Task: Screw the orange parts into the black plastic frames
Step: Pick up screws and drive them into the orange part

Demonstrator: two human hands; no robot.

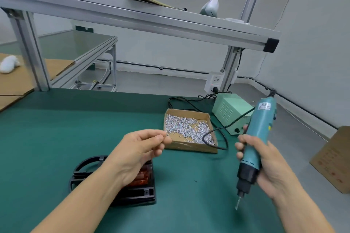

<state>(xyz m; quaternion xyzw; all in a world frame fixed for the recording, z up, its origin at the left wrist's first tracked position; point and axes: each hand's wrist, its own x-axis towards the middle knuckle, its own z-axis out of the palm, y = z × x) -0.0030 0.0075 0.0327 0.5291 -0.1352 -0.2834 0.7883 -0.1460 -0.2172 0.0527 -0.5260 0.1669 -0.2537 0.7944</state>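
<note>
Head view: right hand [265, 159] grips screwdriver [255, 143] — bit down; left fingers [161, 139] pinch screw.

Landmark = cardboard screw box [189, 130]. Left of it: bare green mat [56, 128], open path. Near-left: black plastic frame [113, 185] w/ orange part [141, 178] blocks low passes. Right & behind box: power supply unit [230, 112]; its black cable [212, 134] loops over box's right corner. Above: aluminium shelf rail [142, 17] caps headroom.
</note>
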